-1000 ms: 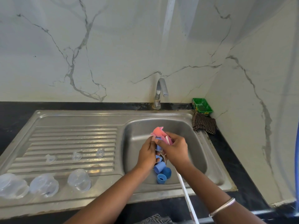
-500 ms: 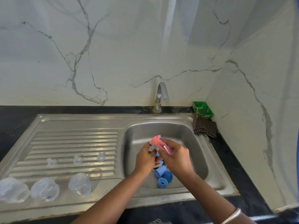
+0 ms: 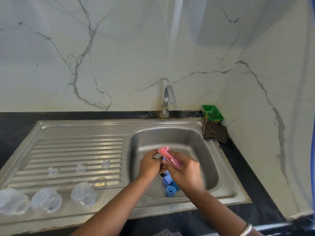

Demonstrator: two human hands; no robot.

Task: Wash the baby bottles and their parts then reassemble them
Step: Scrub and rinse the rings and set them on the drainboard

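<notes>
Over the steel sink basin (image 3: 201, 150), my right hand (image 3: 185, 171) grips a pink sponge (image 3: 166, 153). My left hand (image 3: 150, 163) is curled round a small blue bottle part, mostly hidden between my fingers. More blue bottle collars (image 3: 170, 190) lie by the drain under my hands. On the ribbed drainboard (image 3: 76, 150) lie three clear nipples (image 3: 105, 164) in a row. Three clear bottle parts (image 3: 83, 195) stand along its front edge.
A steel tap (image 3: 167, 99) stands behind the basin; no water is visible running. A green soap tray (image 3: 212, 114) and a brown checked cloth (image 3: 214, 131) sit at the right back corner. Black counter (image 3: 247, 176) borders the sink; marble walls stand behind and right.
My hands and the pink sponge have shifted a little nearer in the basin, and the sponge has turned in my right hand. The parts on the drainboard have not moved.
</notes>
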